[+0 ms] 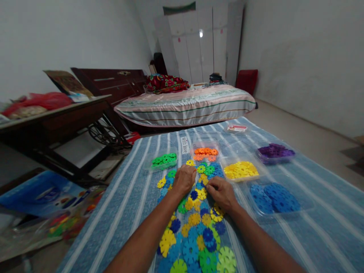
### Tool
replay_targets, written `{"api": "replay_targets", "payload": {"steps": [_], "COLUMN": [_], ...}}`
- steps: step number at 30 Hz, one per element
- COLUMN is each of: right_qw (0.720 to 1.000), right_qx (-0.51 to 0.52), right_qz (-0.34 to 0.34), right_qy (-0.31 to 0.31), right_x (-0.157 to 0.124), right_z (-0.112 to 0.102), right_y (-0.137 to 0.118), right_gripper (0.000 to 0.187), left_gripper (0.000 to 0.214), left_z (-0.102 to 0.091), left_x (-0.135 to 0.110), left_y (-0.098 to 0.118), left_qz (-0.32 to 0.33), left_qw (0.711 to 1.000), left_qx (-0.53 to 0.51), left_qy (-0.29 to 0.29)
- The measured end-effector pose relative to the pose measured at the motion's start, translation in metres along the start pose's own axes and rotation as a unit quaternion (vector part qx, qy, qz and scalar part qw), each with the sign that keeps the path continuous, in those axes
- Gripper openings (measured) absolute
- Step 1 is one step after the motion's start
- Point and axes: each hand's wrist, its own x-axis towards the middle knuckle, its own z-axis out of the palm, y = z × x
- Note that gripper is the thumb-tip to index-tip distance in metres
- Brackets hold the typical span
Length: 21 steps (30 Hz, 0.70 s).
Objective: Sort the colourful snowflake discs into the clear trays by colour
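Loose plastic snowflake-shaped discs [194,219] in yellow, green, light blue and dark blue lie spread in a long strip down the cloth. Over the far part of this strip is my left hand [184,179], back upward and fingers closed; what its fingertips hold, if anything, is hidden. My right hand [222,192] rests at the strip's right side, thumb and fingers curled together among yellow and blue discs. Whether a disc is pinched there I cannot make out. Around the strip, clear tubs hold green discs [164,160], orange discs [206,152], yellow discs [241,170], purple discs [275,151] and blue discs [274,199].
A blue striped cloth [125,212] covers the surface. Beyond the tubs lie a "With love" label [184,145] and a clear lid with a red-and-white label [237,128]. A bed [187,108] stands behind, a sewing-machine table [54,110] at left.
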Motion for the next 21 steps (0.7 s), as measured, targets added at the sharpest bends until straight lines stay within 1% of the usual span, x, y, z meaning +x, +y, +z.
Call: {"api": "replay_targets", "payload": {"steps": [2, 5, 7, 8, 10, 12, 14, 17, 19, 21], "right_qw": [1.0, 1.0, 1.0, 1.0, 1.0, 1.0, 1.0, 1.0, 1.0, 1.0], "right_qx": [-0.005, -0.006, 0.0, 0.003, 0.006, 0.004, 0.001, 0.002, 0.002, 0.001], "right_qz": [0.003, 0.003, 0.002, 0.001, 0.001, 0.001, 0.0, 0.001, 0.002, 0.002], "right_qy": [0.0, -0.001, -0.002, -0.002, -0.001, 0.0, 0.001, 0.006, 0.007, 0.007], "right_x": [0.0, -0.001, -0.001, -0.001, 0.0, 0.0, 0.0, 0.001, 0.001, 0.001], "right_z": [0.0, 0.0, 0.0, 0.0, 0.001, 0.001, 0.002, 0.003, 0.003, 0.003], "right_y": [-0.001, -0.001, 0.0, 0.0, 0.002, 0.003, 0.003, 0.004, 0.003, 0.003], "right_gripper": [0.022, 0.02, 0.02, 0.02, 0.02, 0.021, 0.021, 0.019, 0.018, 0.018], "left_gripper": [0.027, 0.026, 0.02, 0.021, 0.027, 0.026, 0.021, 0.02, 0.017, 0.021], "left_z": [-0.008, -0.023, -0.032, -0.035, -0.036, -0.03, -0.02, -0.003, 0.006, 0.014], "left_x": [0.007, 0.034, 0.058, 0.068, 0.08, 0.079, 0.068, 0.049, 0.042, 0.041], "left_y": [-0.001, 0.001, 0.003, 0.004, 0.008, 0.012, 0.016, 0.021, 0.022, 0.021], "left_qz": [-0.018, -0.047, -0.056, -0.052, -0.038, -0.022, 0.004, 0.063, 0.085, 0.105], "left_qw": [1.0, 0.997, 0.992, 0.99, 0.986, 0.985, 0.99, 0.997, 0.995, 0.99], "left_qx": [-0.017, -0.029, -0.036, -0.039, -0.042, -0.035, -0.025, -0.032, -0.056, -0.084], "left_qy": [0.016, 0.047, 0.107, 0.128, 0.157, 0.165, 0.139, 0.041, -0.011, -0.044]}}
